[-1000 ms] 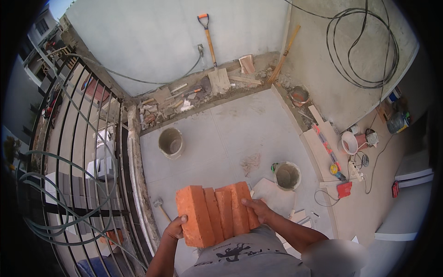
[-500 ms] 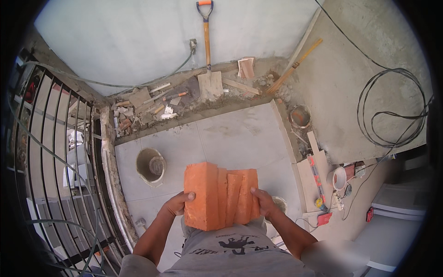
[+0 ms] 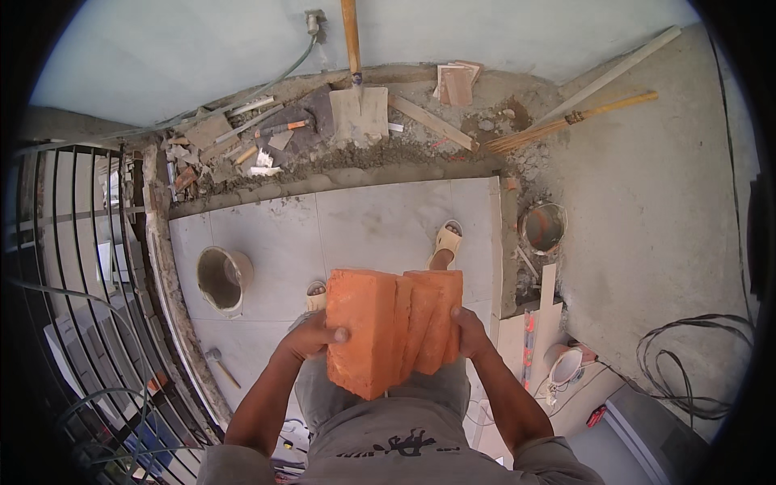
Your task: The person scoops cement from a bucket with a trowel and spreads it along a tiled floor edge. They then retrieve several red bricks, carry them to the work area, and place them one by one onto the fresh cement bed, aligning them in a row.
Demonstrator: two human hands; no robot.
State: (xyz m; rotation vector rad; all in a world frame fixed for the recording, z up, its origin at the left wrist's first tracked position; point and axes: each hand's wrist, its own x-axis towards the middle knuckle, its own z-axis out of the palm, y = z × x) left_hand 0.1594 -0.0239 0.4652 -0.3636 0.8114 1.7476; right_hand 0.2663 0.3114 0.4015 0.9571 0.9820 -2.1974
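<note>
A stack of several orange bricks (image 3: 373,331) is held out level with my waist, just in front of my grey shirt. My left hand (image 3: 315,333) grips its left end, thumb across the face of the outer brick. My right hand (image 3: 469,331) is closed round the right end. Beneath the load are grey floor tiles (image 3: 388,218) and my feet in pale sandals (image 3: 449,238); the left foot is partly hidden behind the bricks.
A bucket (image 3: 225,279) stands left, a hammer (image 3: 222,368) below it. Rubble and a shovel (image 3: 360,113) line the back wall. A straw broom (image 3: 566,121) and another bucket (image 3: 541,226) are at right. A barred grille (image 3: 73,212) borders the left; cables (image 3: 687,339) lie lower right.
The view has moved forward toward the back wall and shovel, with the bricks still in both hands. The bucket right of the bricks has left view, and my sandaled feet have appeared.
</note>
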